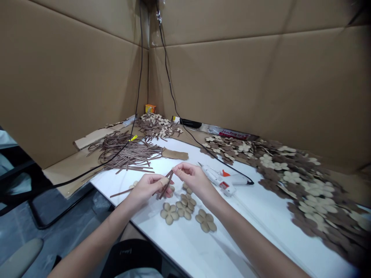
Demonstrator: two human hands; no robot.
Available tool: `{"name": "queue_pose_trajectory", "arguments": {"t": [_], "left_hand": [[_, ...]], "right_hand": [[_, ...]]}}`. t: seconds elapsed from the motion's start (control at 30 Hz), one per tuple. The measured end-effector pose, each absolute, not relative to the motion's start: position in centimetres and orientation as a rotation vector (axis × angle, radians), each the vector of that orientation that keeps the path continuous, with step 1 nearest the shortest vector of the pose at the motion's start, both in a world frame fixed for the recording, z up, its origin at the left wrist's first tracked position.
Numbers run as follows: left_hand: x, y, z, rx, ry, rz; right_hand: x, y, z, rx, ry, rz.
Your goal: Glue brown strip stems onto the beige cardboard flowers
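Observation:
Over the white table, my left hand (pixel 152 186) is closed on a thin brown strip (pixel 165 190), which looks folded or doubled between the fingers. The fingertips of my right hand (pixel 189 175) pinch the upper end of that strip. Just below my hands lie several tan five-petal flowers (pixel 169 213), one of them apart at the right (pixel 206 220). Another tan flower is partly hidden behind my left hand. A single loose strip (pixel 121 192) rests left of my left hand. The white glue gun (pixel 216 177) with an orange trigger lies to the right of my right hand.
A heap of brown strips (pixel 130 152) lies at the back left, beside a brown scrap (pixel 174 154). Brown and cream flower pieces (pixel 313 189) are piled along the right. A black cord (pixel 176 110) hangs down to the glue gun. Cardboard walls (pixel 246 77) enclose the table.

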State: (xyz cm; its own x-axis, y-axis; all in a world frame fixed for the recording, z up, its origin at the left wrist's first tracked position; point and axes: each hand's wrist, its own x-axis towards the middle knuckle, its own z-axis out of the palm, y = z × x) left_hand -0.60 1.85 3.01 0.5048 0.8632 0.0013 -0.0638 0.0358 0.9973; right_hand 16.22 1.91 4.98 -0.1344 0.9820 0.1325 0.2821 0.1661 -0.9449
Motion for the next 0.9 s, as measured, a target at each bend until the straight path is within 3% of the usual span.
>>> {"name": "queue_pose_trajectory", "arguments": {"t": [0.9], "left_hand": [[-1.2, 1.9, 2.3, 1.501, 0.853, 0.921]], "right_hand": [[16.3, 1.4, 5.9, -1.315, -1.552, 1.174]]}}
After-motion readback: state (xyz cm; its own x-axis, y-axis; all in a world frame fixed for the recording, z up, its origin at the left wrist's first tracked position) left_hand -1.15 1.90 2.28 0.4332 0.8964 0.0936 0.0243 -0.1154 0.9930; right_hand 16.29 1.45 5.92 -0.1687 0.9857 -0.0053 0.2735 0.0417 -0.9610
